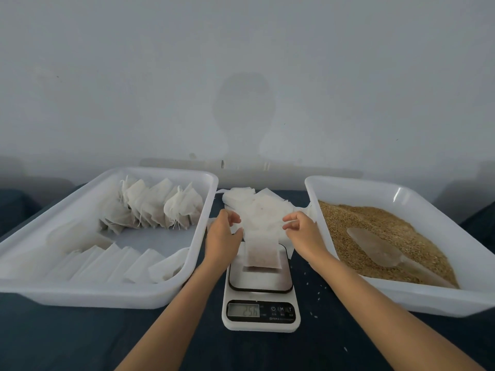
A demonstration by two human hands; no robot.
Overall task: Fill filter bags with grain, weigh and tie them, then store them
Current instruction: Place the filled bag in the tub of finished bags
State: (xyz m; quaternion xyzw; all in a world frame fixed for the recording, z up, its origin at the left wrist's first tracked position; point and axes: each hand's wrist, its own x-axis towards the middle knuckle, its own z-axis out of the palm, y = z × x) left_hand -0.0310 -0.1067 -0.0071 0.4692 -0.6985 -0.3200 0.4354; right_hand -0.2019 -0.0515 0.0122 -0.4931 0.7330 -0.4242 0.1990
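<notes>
The numbers on the scale point(261, 298) are too blurry to read. My left hand point(223, 238) hides the near left edge of the bag point(262, 250). The right tray point(401, 236) runs off the picture's right side.

**Bag on the scale**

My left hand point(223, 238) and right hand point(304, 231) pinch the top corners of a filter bag point(262, 250) holding grain, its bottom resting on the scale point(261, 303). Trays flank it: tied bags point(160, 207) left, loose grain point(375, 226) right.
</notes>
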